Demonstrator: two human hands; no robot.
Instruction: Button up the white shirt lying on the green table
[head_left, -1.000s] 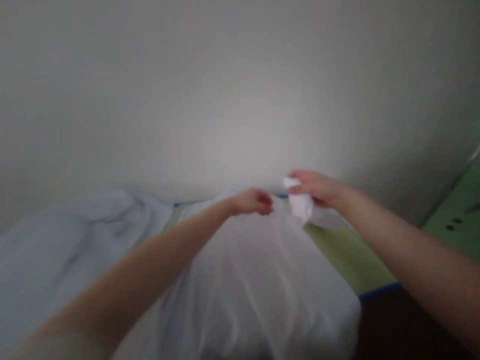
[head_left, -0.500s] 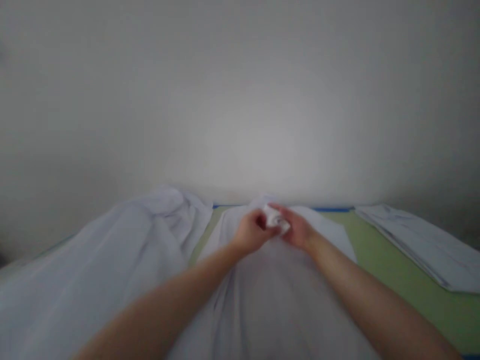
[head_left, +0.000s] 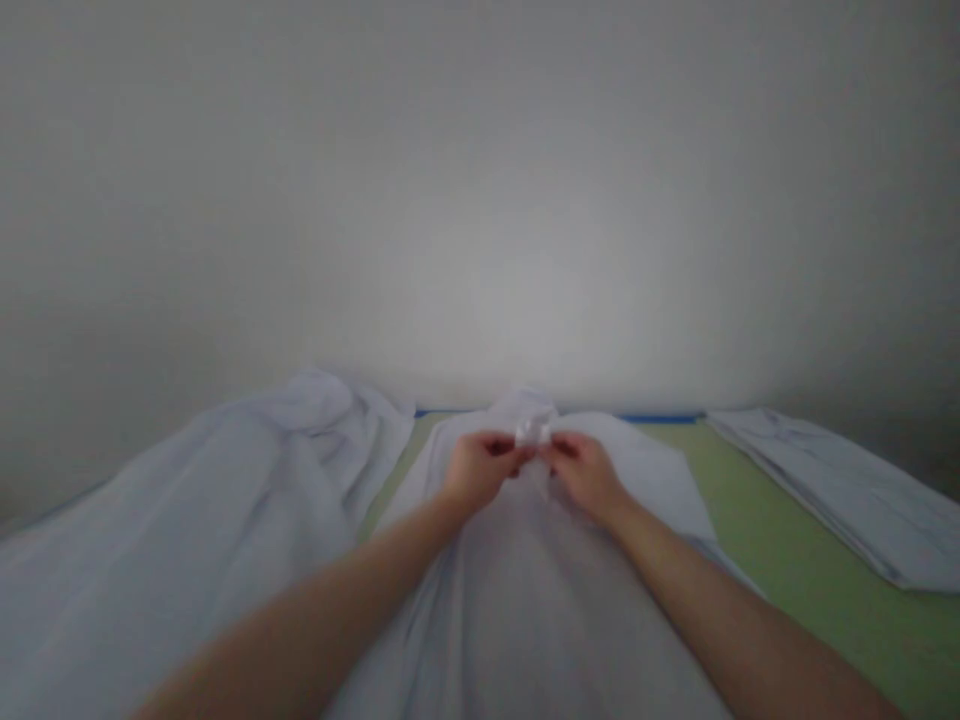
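Note:
A white garment (head_left: pixel 570 600) lies lengthwise before me, its top end toward the wall. At that end my left hand (head_left: pixel 484 468) pinches a small bunched piece of the white cloth from the left. Opposite it, my right hand (head_left: pixel 585 472) grips the same piece between thumb and fingers. The bunched part (head_left: pixel 533 432) shows between the fingertips, slightly raised; it may be the collar, but blur hides the detail. Both forearms reach over the garment.
To the left, a loose heap of white cloth (head_left: pixel 225 500) spreads out. Folded white garments (head_left: pixel 840 490) lie to the right. Beneath them is a green table surface (head_left: pixel 795 560) with a blue edge (head_left: pixel 660 419), against a plain grey wall (head_left: pixel 480 200).
My hands have drawn level on either side of the bunched cloth, and the right hand has shifted a little left and closed its fingers. The curled fold between them now appears flatter.

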